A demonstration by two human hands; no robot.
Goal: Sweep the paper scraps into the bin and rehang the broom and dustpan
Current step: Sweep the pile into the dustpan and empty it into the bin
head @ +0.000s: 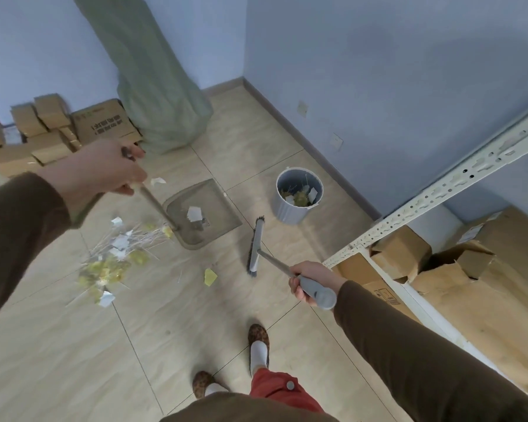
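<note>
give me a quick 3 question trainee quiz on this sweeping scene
1. True or false: the round grey plastic bin already holds some scraps.
2. Which hand holds the grey long-handled broom?
A. left
B. right
C. neither
3. Fill in: the pile of yellow and white paper scraps and thin sticks lies on the ____ side of the beige plastic dustpan.

Key
1. True.
2. B: the right hand grips its handle, while the left hand grips the dustpan's handle.
3. Left; one white scrap is in the pan.
</note>
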